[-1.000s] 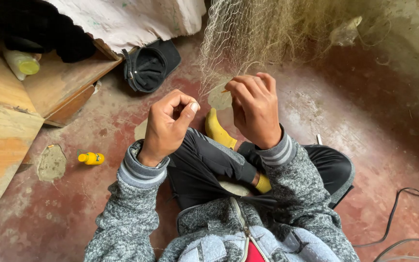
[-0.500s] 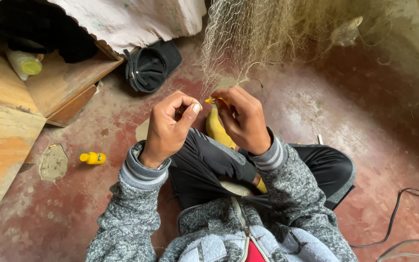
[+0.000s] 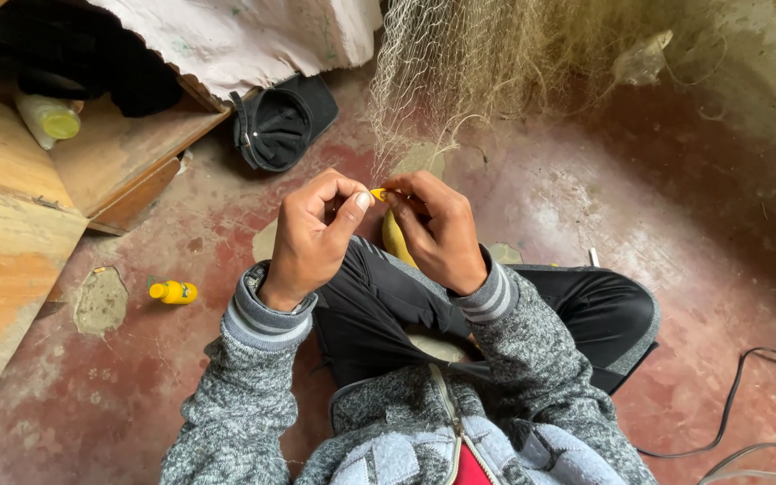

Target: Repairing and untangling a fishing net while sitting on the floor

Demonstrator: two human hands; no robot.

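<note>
Red-stained concrete floor (image 3: 586,207) beneath a seated person. Left hand (image 3: 312,238) and right hand (image 3: 437,235) meet above the knee, wrists bent inward, each grip pinched together on a small yellow netting needle (image 3: 377,193). Fishing net (image 3: 478,63) hangs just beyond the needle; a black cap (image 3: 280,121) lies left of it.

Left hand (image 3: 312,238), right hand (image 3: 442,233) raised together, fingertips pinched.
</note>
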